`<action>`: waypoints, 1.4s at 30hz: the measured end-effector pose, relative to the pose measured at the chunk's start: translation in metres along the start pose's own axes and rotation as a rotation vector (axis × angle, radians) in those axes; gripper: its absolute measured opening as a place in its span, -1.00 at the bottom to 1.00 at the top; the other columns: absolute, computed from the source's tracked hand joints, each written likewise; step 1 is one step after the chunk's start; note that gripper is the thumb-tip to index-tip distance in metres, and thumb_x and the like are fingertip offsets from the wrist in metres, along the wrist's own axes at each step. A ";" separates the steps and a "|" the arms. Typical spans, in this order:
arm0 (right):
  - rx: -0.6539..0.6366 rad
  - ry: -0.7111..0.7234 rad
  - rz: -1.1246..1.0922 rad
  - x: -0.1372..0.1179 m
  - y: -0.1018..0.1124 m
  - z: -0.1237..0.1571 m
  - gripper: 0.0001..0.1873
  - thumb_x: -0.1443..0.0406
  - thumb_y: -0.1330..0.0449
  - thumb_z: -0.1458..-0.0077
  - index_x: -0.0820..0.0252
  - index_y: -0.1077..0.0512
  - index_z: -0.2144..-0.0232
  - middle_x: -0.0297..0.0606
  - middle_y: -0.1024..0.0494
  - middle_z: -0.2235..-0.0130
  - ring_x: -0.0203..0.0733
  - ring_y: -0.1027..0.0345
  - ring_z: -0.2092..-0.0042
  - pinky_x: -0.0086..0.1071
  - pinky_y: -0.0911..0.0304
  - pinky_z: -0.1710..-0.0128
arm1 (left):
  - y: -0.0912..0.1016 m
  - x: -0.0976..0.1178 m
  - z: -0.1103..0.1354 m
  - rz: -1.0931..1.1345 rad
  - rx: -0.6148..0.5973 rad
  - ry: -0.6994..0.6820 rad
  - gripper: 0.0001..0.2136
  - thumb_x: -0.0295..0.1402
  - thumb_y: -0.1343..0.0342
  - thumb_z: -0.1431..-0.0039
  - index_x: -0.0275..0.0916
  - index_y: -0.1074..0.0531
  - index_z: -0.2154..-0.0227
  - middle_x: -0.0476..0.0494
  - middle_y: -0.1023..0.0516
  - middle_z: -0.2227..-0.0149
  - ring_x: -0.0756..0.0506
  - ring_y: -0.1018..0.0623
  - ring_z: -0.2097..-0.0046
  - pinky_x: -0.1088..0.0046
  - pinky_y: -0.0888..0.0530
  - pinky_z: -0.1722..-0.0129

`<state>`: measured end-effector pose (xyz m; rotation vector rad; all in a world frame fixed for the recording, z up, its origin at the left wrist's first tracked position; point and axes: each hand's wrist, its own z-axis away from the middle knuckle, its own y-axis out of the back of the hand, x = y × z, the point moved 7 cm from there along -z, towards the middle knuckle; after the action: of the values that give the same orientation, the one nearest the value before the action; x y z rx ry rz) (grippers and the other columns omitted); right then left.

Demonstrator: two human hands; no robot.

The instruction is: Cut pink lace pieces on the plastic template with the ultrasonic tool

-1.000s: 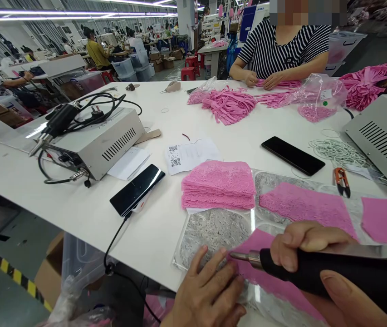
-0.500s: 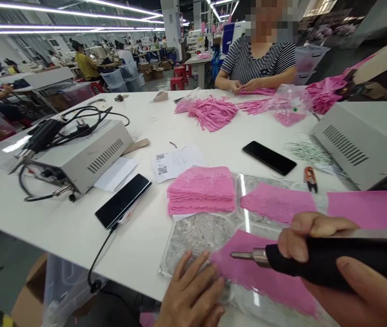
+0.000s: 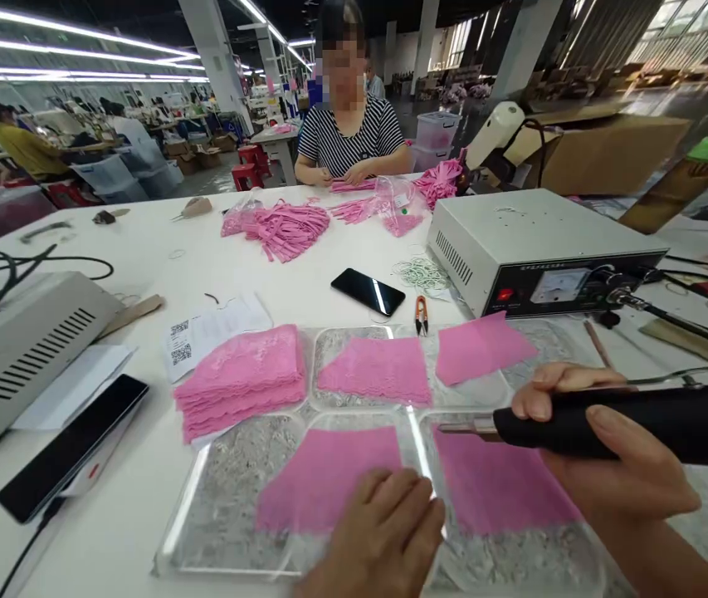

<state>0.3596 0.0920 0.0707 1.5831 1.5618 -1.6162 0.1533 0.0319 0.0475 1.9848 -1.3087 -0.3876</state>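
Note:
My left hand lies with lightly bent fingers on the right part of a pink fabric piece at the front of the clear tray. My right hand grips a thick black handheld tool, pointing left. Its narrow metal tip is over the upper left corner of a second pink fabric piece; whether they touch I cannot tell. Two more pieces, a lace-edged one and an angled one, lie behind. A stack of pink lace pieces sits at the tray's back left.
Behind the tray are orange thread snips, a black phone and green loops. A grey box with a meter stands at right. Another grey box and phone are at left. A person handles pink strips opposite.
The view has turned right. My left hand has moved right along the front fabric piece. My right hand has carried the tool from above that piece to the piece on its right.

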 end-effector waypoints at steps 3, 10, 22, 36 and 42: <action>-0.069 -0.005 -0.029 0.001 0.003 -0.001 -0.86 0.20 -0.27 0.09 0.13 -0.44 0.48 -0.33 -0.34 0.43 -0.27 -0.27 0.49 -0.31 -0.37 0.48 | -0.023 0.008 -0.010 0.008 -0.065 -0.018 -0.89 -0.44 -0.08 -0.25 -0.33 -0.47 0.23 -0.15 -0.58 0.15 -0.06 -0.51 0.07 0.37 -0.36 0.02; -0.088 0.053 0.001 -0.002 0.005 -0.002 -0.89 0.21 -0.21 -0.01 0.12 -0.44 0.43 -0.26 -0.37 0.50 -0.20 -0.26 0.49 -0.25 -0.35 0.47 | -0.043 0.014 -0.002 -0.041 -0.094 -0.064 -0.75 -0.19 -0.02 -0.28 -0.22 -0.45 0.14 -0.14 -0.56 0.07 -0.11 -0.46 -0.08 0.25 -0.23 -0.19; -0.138 0.034 0.008 0.008 0.000 -0.001 -0.90 0.23 -0.23 -0.02 0.11 -0.46 0.38 -0.27 -0.39 0.44 -0.21 -0.32 0.48 -0.23 -0.39 0.43 | -0.045 0.013 0.002 -0.024 -0.181 -0.041 -0.68 -0.12 -0.03 -0.28 -0.17 -0.42 0.03 -0.11 -0.50 -0.02 -0.11 -0.41 -0.14 0.16 -0.11 -0.28; -0.175 0.096 0.072 0.004 -0.002 0.001 -0.95 0.26 -0.18 -0.09 0.10 -0.43 0.38 -0.29 -0.38 0.39 -0.22 -0.32 0.42 -0.26 -0.37 0.40 | -0.041 0.014 -0.001 -0.018 -0.208 -0.075 -0.67 -0.13 0.00 -0.30 -0.21 -0.42 0.02 -0.17 -0.50 -0.02 -0.15 -0.42 -0.14 0.13 -0.12 -0.27; -0.129 0.011 -0.022 0.003 0.005 0.003 -0.85 0.18 -0.28 0.01 0.11 -0.45 0.42 -0.32 -0.37 0.39 -0.28 -0.30 0.51 -0.29 -0.38 0.51 | -0.027 0.018 -0.004 0.053 -0.286 -0.163 -0.76 -0.21 -0.02 -0.32 -0.25 -0.46 0.15 -0.12 -0.52 0.05 -0.08 -0.46 -0.08 0.27 -0.17 -0.25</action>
<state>0.3621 0.0891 0.0651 1.5147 1.6597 -1.4878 0.1818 0.0232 0.0338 1.7049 -1.3208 -0.6830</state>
